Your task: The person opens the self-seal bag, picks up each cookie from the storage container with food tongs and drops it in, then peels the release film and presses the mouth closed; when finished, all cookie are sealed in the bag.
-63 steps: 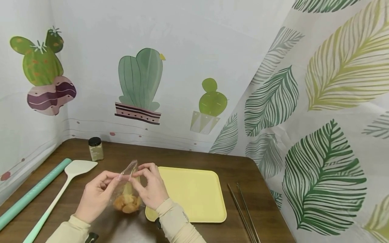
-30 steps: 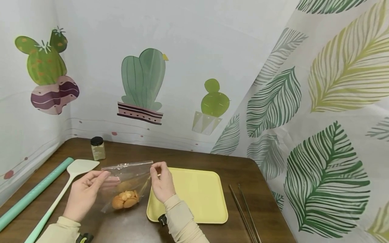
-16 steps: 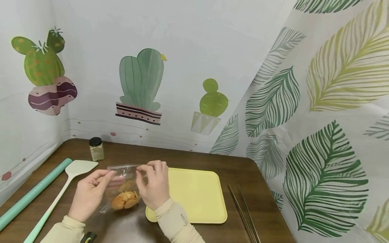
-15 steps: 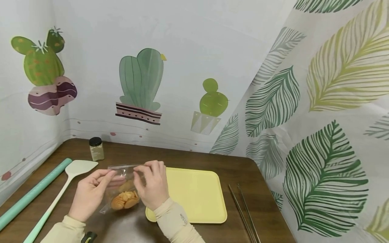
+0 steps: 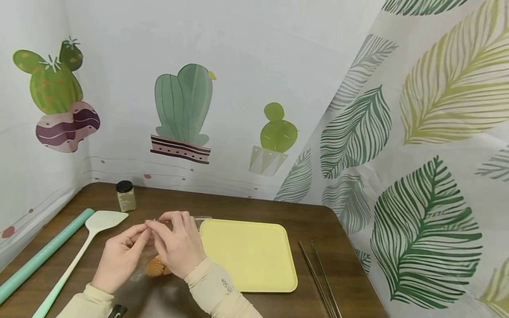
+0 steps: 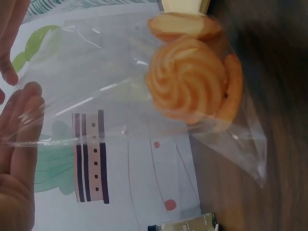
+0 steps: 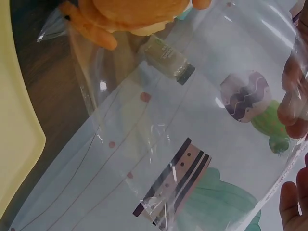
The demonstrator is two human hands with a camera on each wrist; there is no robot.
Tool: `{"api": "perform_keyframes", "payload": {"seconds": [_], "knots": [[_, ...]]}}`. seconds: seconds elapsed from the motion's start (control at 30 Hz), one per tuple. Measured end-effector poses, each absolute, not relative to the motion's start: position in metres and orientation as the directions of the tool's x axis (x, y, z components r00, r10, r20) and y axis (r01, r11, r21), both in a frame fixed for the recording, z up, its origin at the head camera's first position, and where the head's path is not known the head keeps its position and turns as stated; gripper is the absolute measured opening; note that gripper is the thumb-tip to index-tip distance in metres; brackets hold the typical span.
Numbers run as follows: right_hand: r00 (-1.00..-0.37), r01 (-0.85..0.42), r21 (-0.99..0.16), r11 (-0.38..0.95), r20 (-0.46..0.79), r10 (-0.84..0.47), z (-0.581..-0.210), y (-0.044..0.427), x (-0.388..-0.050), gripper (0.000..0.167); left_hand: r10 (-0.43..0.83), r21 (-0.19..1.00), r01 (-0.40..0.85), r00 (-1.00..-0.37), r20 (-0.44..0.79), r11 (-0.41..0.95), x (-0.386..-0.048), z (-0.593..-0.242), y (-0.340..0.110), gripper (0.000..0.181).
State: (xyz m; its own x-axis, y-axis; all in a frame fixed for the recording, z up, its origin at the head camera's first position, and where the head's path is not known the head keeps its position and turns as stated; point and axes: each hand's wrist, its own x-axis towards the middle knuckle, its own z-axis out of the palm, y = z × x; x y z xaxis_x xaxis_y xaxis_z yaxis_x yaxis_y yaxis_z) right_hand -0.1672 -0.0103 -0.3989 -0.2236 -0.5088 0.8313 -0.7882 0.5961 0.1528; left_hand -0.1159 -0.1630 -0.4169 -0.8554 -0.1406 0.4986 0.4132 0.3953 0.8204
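A clear zip bag [image 6: 101, 77] hangs above the table, with several swirled cookies [image 6: 187, 79] at its bottom. My left hand [image 5: 119, 258] pinches the bag's upper edge at its left end. My right hand [image 5: 179, 243] pinches the same edge close by, and the two sets of fingertips nearly meet. In the head view the right hand covers most of the bag; one end of its top strip [image 5: 203, 217] sticks out behind that hand, and part of the cookies shows below. The right wrist view looks through the clear plastic, with fingers along the right border.
A yellow tray [image 5: 250, 256] lies right of the hands, two thin metal rods [image 5: 318, 278] beyond it. At left are a pale green spatula [image 5: 104, 220] and a teal cylinder [image 5: 43, 251]. A black-lidded jar [image 5: 126, 197] stands near the wall.
The hands first drew apart, spreading the bag's top. Then my right hand slid left along that edge from the right corner to beside my left hand, which kept its hold.
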Motion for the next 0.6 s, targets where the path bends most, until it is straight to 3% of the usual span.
{"api": "perform_keyframes", "payload": {"seconds": [0.37, 0.6], "knots": [[-0.252, -0.775, 0.152, 0.613, 0.816, -0.520, -0.3943, -0.0125, -0.1671, 0.022, -0.043, 0.769, 0.464, -0.845, 0.534, 0.440, -0.1120, -0.4172, -0.1645, 0.019], [-0.238, -0.772, 0.160, 0.615, 0.825, -0.513, -0.3911, -0.0129, -0.1662, 0.018, -0.027, 0.755, 0.468, -0.842, 0.538, 0.459, -0.1118, -0.4190, -0.1653, 0.018]]}}
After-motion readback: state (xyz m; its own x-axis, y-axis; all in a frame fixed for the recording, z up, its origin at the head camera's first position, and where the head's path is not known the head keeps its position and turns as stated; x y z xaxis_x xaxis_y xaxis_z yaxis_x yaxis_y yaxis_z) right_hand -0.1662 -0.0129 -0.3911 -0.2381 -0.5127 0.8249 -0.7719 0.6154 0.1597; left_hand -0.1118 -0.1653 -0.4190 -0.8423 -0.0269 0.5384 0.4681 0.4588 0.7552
